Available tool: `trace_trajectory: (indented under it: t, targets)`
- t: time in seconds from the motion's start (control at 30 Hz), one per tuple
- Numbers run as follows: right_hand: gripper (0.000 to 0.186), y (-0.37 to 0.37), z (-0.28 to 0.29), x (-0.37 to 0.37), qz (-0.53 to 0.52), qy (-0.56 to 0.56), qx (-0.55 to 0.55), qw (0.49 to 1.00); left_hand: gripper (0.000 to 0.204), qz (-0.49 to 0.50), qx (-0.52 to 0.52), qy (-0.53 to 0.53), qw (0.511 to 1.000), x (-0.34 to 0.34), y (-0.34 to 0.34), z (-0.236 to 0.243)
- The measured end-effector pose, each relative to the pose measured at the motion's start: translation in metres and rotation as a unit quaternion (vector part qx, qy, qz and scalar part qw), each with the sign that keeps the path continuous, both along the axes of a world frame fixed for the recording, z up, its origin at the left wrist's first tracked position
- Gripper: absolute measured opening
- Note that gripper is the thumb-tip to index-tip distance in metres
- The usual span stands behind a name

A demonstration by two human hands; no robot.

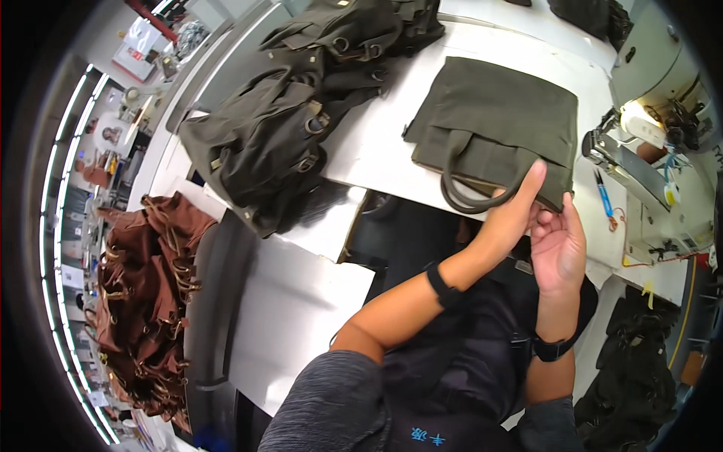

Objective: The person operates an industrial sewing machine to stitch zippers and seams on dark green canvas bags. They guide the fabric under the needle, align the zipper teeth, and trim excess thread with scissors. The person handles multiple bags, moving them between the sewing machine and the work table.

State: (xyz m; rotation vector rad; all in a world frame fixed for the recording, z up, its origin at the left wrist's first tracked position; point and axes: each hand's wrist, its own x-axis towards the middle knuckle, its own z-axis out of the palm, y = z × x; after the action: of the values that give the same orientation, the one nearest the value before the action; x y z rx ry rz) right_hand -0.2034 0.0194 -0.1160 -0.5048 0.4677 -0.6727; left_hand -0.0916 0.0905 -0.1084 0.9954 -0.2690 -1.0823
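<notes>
A flat olive-green fabric bag (501,98) lies on the white table, its rounded handle (468,202) hanging over the near edge. Both my hands are at its near right corner. My left hand (514,215) grips the edge beside the handle, thumb on top, with its other fingers mostly hidden. Close beside it, my right hand (559,252) is palm up with curled fingers, the thumb and fingertips closed at the corner. Whether a small piece is between those fingertips I cannot make out.
A sewing machine (640,169) stands to the right, with blue-handled snips (604,197) near it. Dark green bags (263,143) are heaped at the left of the table. Reddish-brown bags (151,294) are piled farther left, and dark bags (629,369) lie at lower right.
</notes>
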Motion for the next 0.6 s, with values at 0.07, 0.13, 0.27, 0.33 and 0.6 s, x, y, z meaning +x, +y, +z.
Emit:
trace_trajectory:
  t: [0.07, 0.13, 0.27, 0.33, 0.6]
  targets:
    - [0.026, 0.001, -0.005, -0.003, -0.057, 0.026, 0.001, 0.998, 0.046, 0.055, -0.029, -0.026, 0.998, -0.002, -0.021, 0.002]
    - [0.030, 0.010, -0.001, 0.002, -0.138, 0.061, -0.012, 0.989, 0.048, 0.077, -0.037, -0.039, 0.996, -0.004, -0.048, -0.012]
    - [0.033, 0.036, -0.019, 0.029, -0.274, 0.250, -0.492, 0.787, 0.062, 0.100, -0.145, -0.028, 0.984, 0.004, -0.050, 0.012]
    - [0.041, 0.028, -0.021, 0.028, -0.288, 0.231, -0.621, 0.692, 0.063, 0.112, -0.206, 0.122, 0.964, 0.001, -0.048, 0.026]
    - [0.047, 0.014, -0.039, 0.015, -0.259, 0.255, -0.623, 0.693, 0.070, -0.019, -0.264, 0.204, 0.943, 0.027, -0.036, -0.012]
